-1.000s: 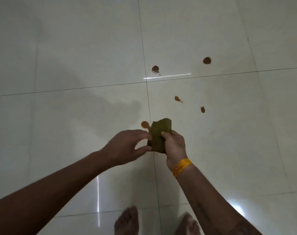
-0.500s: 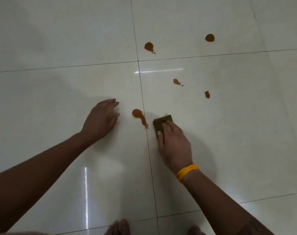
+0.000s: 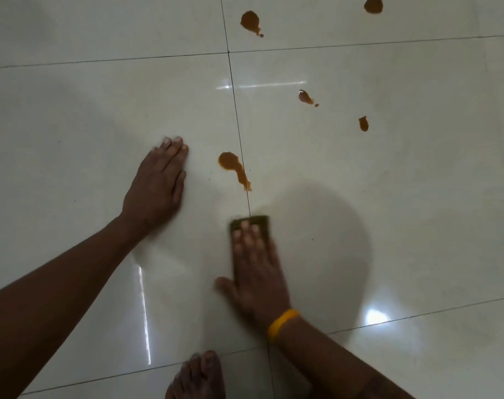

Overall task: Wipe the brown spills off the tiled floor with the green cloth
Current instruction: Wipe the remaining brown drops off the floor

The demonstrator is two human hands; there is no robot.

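Green cloth (image 3: 250, 226) lies flat on the tiled floor (image 3: 389, 197), right hand (image 3: 256, 272) pressing it, grip spread, fingers straight, blurred. Left hand (image 3: 155, 182) rests flat on the floor, grip spread, well apart from the cloth. Nearest brown spill (image 3: 233, 168) sits just beyond the cloth, on the grout line. Four more spills (image 3: 250, 22) further out. Yellow wristband (image 3: 282, 325) on right wrist; bare foot (image 3: 197, 378) at bottom edge.
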